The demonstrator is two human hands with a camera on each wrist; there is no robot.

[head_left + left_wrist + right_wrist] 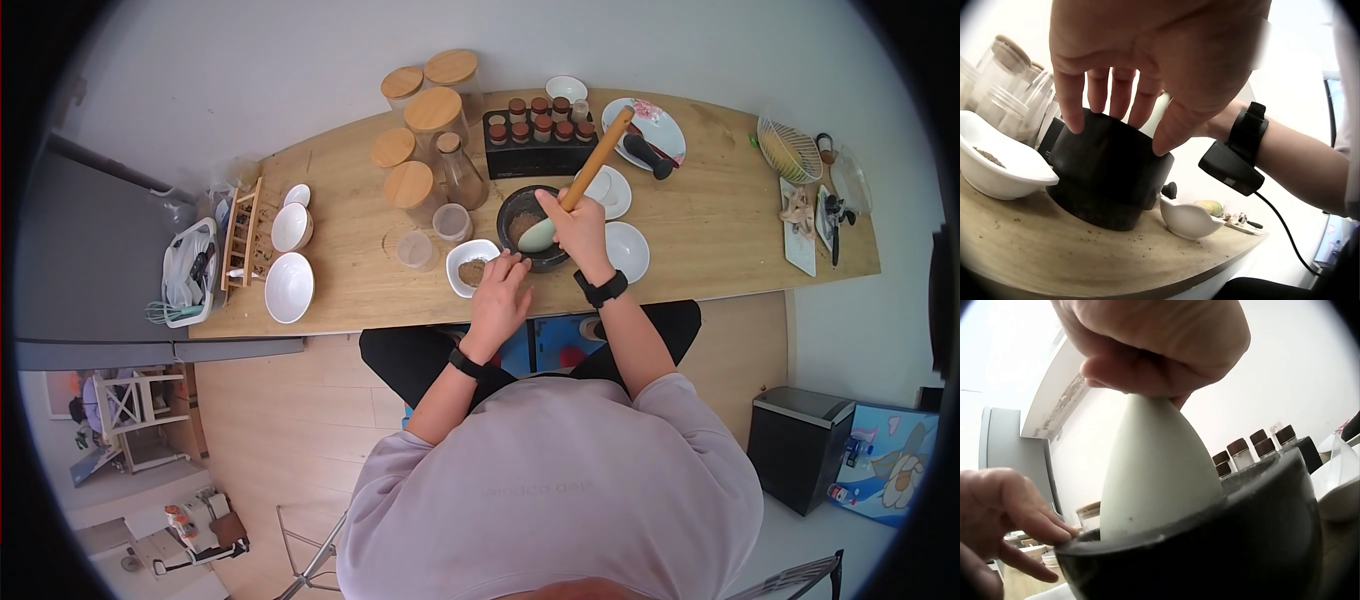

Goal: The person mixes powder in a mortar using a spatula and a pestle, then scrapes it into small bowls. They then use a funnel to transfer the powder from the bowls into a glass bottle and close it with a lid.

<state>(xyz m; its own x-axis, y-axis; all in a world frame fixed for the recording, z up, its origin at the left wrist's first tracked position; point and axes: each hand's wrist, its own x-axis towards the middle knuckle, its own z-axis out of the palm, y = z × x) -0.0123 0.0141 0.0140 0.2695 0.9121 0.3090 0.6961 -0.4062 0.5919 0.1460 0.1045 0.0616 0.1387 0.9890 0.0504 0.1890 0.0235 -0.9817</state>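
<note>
My right hand (580,226) grips a pestle low on its long wooden handle (600,155), just above the pale green head (1154,469). That head stands inside a black mortar (1107,172), tilted, with brown ground material (520,225) around it. On the mortar's near left rim is my left hand (500,300), which holds the edge. In the left wrist view the thumb and one finger lie against the outer wall, while other fingertips pass behind the rim. Left of the mortar sits a white bowl (456,287) with brown grounds in it.
Wood-lidded jars (410,185) and a glass bottle (463,180) stand behind. A black rack (540,160) holds spice jars. White bowls (628,252) sit right of the mortar, others (290,290) far left beside a wooden rack (240,235). A wire basket (790,150) stands far right.
</note>
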